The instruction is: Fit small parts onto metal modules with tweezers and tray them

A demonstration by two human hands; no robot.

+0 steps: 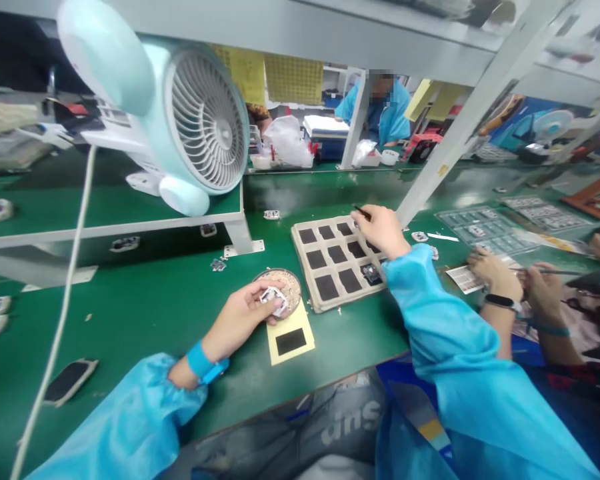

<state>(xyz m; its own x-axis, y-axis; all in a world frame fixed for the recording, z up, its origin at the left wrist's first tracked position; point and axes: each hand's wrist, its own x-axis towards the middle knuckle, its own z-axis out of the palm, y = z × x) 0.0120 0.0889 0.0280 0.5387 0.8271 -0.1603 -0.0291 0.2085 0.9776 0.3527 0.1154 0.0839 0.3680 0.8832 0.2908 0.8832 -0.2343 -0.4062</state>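
Note:
My left hand (247, 307) is closed, pinching a small white plastic part (273, 301) with cut-outs. It is over a round dish (291, 283) of pale crumb-like bits. Under the dish's front edge lies a yellow sheet (275, 353) with a black rectangle (291, 342). My right hand (383, 230) is closed on a thin black tool (363, 213) whose kind I cannot make out. That hand is above the far right part of a beige tray (317, 305) with dark-bottomed compartments. One near right compartment holds a small dark part (371, 274).
A pale blue fan (207, 120) stands on a raised shelf at left, its white cable (63, 313) hanging in front. A slanted metal post (445, 153) rises behind my right hand. At right, a co-worker's hands (500, 280) work near a printed sheet (463, 279).

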